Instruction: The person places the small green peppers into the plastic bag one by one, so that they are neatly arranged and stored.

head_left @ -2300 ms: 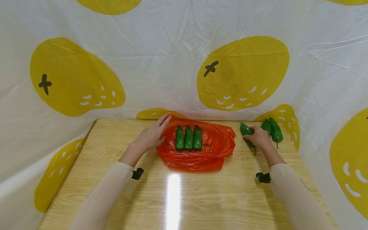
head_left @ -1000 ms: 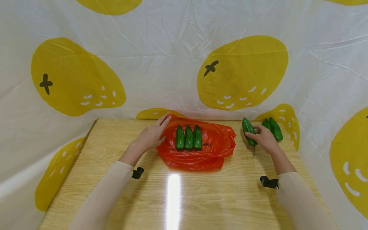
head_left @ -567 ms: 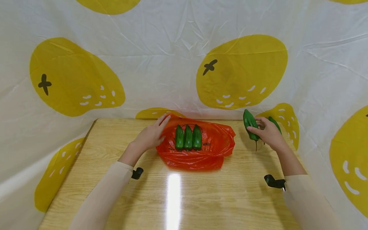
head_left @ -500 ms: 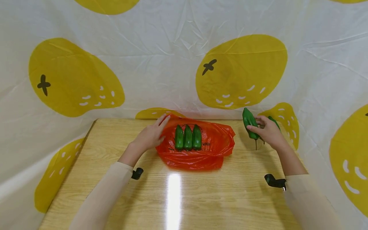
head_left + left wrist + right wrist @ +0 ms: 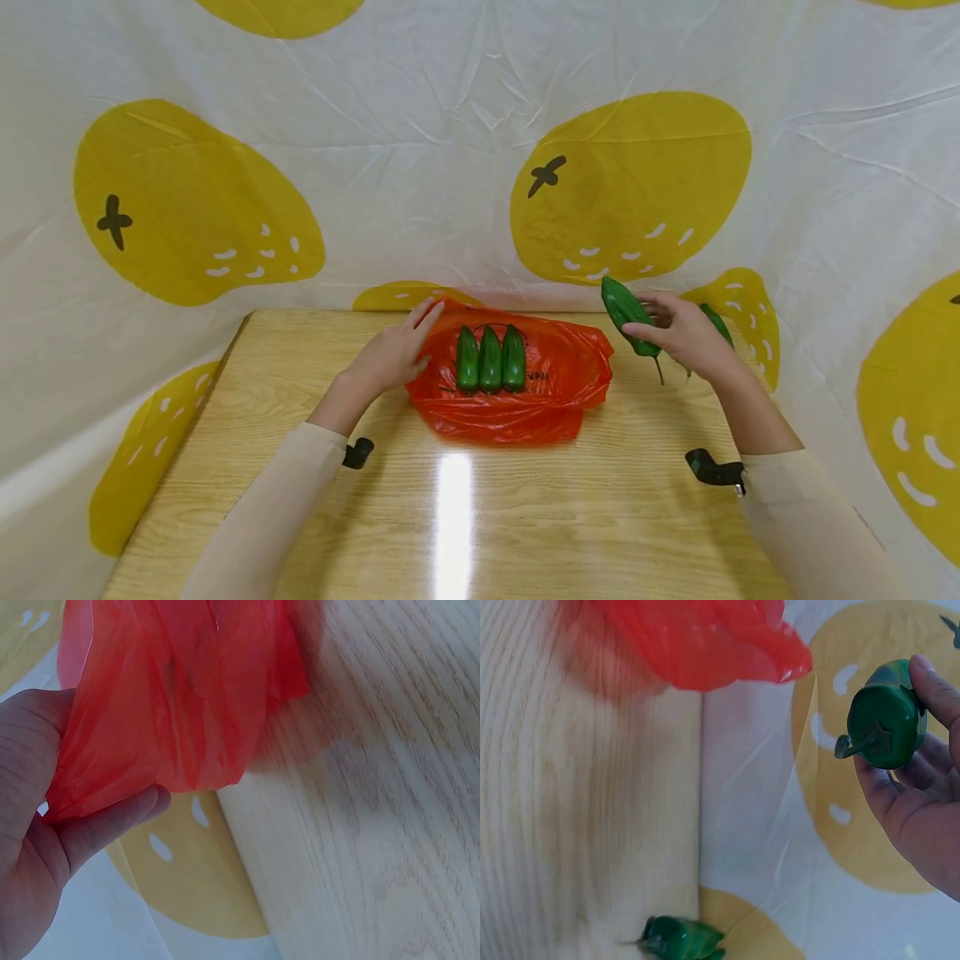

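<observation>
Three green peppers [image 5: 491,358] lie side by side on a crinkled red plastic bag [image 5: 573,354] with dark print. My left hand [image 5: 384,360] is at the bag's left end; the left wrist view shows the red film [image 5: 187,712] between thumb and fingers. Above the table, right of the bag, my right hand [image 5: 686,333] holds another green pepper [image 5: 624,308] between thumb and fingers. It is tilted, with its stem hanging down. Behind that hand, more green pepper [image 5: 717,323] shows, mostly hidden; the right wrist view has it at the table's edge [image 5: 679,939].
The wooden table [image 5: 525,517] reflects a bright strip of light near its front. White cloth [image 5: 420,200] printed with yellow fruit hangs behind the table and along its sides. Black wrist devices [image 5: 712,469] stick out near both cuffs.
My right hand has lifted the pepper off the table, and since half a second ago has carried it left toward the bag. The left hand, the bag and its three peppers stay put.
</observation>
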